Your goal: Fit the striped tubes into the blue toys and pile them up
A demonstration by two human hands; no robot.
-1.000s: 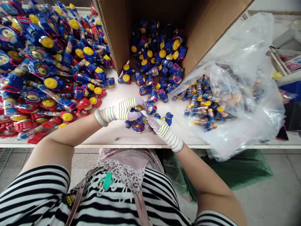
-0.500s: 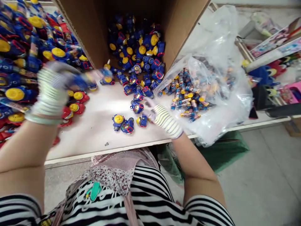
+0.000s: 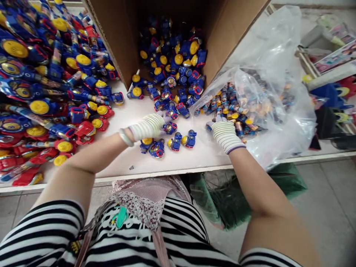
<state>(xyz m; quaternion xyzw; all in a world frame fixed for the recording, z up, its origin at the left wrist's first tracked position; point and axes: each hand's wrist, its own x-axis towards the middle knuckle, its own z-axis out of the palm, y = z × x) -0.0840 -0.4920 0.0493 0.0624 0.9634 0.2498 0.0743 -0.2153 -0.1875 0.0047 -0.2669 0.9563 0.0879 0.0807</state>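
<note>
My left hand (image 3: 148,127), in a striped knit glove, reaches over the middle of the table. Its fingers are stretched out beside a blue toy piece with a round printed front (image 3: 170,128); whether they touch it is unclear. My right hand (image 3: 226,135), gloved the same way, is at the near edge of a heap of small printed tubes (image 3: 224,100). Its fingers are bent down around a tube (image 3: 208,127), mostly hidden by the glove. Between the hands stand two blue pieces with yellow caps (image 3: 174,142). Two more blue pieces (image 3: 157,148) lie below my left hand.
An open cardboard box (image 3: 108,40) on its side holds many blue-and-yellow pieces. Blue and red toys with tubes attached (image 3: 39,107) are piled on the left. A clear plastic bag (image 3: 294,111) partly covers the tubes. A green sack (image 3: 236,207) hangs below the table edge.
My left hand has let go of a blue toy at the left pile and come to the middle. My right hand has moved right, from the loose pieces to the tubes.
</note>
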